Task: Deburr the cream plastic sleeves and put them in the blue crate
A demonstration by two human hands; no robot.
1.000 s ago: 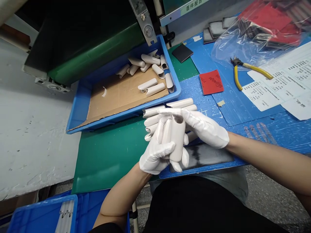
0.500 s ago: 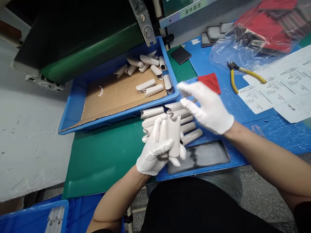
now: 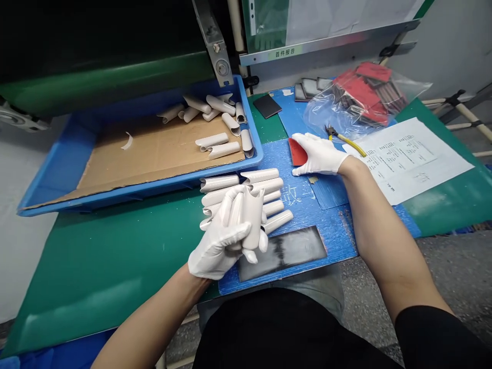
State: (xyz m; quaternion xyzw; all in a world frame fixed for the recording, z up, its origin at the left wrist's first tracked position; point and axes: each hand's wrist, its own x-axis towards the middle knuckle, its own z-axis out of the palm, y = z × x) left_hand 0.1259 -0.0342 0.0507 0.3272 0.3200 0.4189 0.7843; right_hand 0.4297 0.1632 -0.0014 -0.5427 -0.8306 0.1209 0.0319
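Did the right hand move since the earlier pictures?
Yes. The right hand moved forward, off the rolled tubes, and now lies on the red pad, level with the corner of the blue tray.

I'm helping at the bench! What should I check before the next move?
1. White gloves on the left hand and right hand: ok.
2. Left hand's hold on the rolled cream tubes: ok, gripped together.
3. Right hand on the red pad: ok, touching it.
4. Loose tubes on the blue mat: ok, side by side.
5. Held tubes undamaged: cannot tell, fingers hide them.
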